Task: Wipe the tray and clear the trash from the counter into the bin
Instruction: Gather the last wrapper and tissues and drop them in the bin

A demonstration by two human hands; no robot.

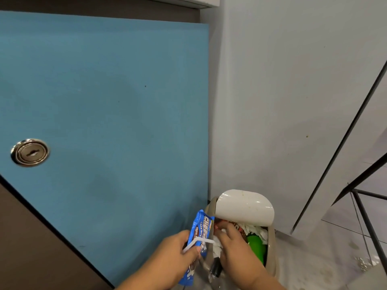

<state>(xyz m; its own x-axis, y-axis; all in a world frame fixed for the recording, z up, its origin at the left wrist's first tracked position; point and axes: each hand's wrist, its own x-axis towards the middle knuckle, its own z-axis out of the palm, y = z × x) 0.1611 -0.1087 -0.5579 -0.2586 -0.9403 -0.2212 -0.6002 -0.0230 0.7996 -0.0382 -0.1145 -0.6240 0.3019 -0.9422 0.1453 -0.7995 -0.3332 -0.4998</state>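
Nearly there: trash is going into the bin (271, 248), with one wrapper (200, 227) not yet dropped.

At the bin on the floor, beside a blue door (104, 101), the flap lid (245, 208) is tipped open, and the inside is heaped with tissue (258, 232) and a green piece (255, 245). The left hand (173, 260) grips the blue wrapper and a bent white straw (199, 242) just beside the rim, outside the opening. The right hand (236, 252) reaches into the opening with fingers bent over crumpled paper; I cannot tell whether it is gripping or only pressing down. Judging by this, the clearing is in its last stage: the wrapper and straw remain to go in. Neither tray nor desk is in view, so whether the wiping is done cannot be told.
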